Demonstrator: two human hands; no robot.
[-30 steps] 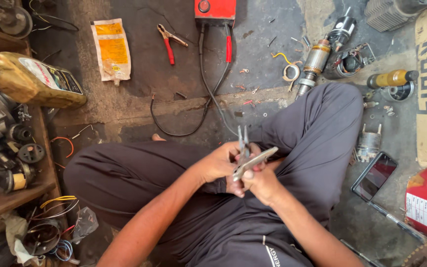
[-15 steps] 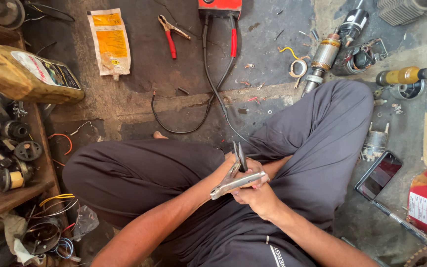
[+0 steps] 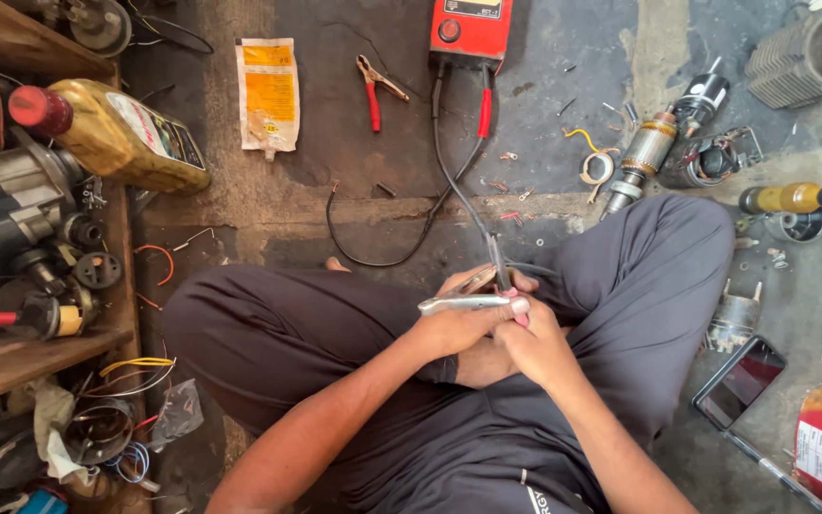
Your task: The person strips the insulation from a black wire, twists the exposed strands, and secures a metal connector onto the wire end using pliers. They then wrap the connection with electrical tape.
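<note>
My left hand [image 3: 454,328] grips a metal tool [image 3: 468,304] lying crosswise; right hand [image 3: 535,343] pinches, I think, the black cable [image 3: 499,271] above it.

Dark grey trousers [image 3: 297,333] on the seated person, shiny silver metal tool [image 3: 463,304] in the hands. Floor [image 3: 563,105] is stained dark grey concrete. Red boxy tester unit [image 3: 469,29] with black cable [image 3: 430,205] and a red clip [image 3: 485,112]. Red-handled pliers [image 3: 374,90]. Yellow-and-white pouch [image 3: 268,93]. Amber oil bottle [image 3: 111,133] with red cap. Copper-wound armature [image 3: 643,154]. Black phone [image 3: 739,381].
</note>
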